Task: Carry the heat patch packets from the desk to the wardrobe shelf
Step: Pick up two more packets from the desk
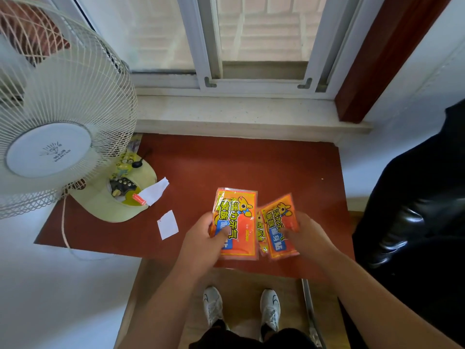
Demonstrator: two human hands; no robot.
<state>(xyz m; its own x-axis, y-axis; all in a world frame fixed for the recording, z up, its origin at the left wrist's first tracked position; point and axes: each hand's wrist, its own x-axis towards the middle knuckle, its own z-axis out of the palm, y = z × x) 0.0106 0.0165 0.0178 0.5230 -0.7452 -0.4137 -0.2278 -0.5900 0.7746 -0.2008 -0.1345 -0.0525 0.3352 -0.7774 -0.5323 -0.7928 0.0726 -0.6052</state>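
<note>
I am standing at my red desk and looking down at my two arms, which are both reaching forward over its near edge. Far on the left, a big white fan is standing on the desk corner, and its pale green base is holding a row of little buttons and a yellow sticker. A white paper slip is leaning on the base, and a small white paper square is lying flat on the desk just beside it. My left hand is coming up from below with the thumb on top, and I am pinching the lower left side of a big orange heat patch packet. That packet is lifted a little and is tilting up toward me, with its far end over the desk. Just beside it, my right hand is reaching in from the right, and its fingers are curling round the right edge of a second orange heat patch packet. A third packet is peeking out from under that one, and I cannot tell if my fingers are gripping it too. The packets in my two hands are almost touching in the middle. Below my hands, my white shoes are standing on the brown floor. On the far right, a shiny black jacket is hanging beside the desk. Behind the desk, a pale windowsill is running under the window.
</note>
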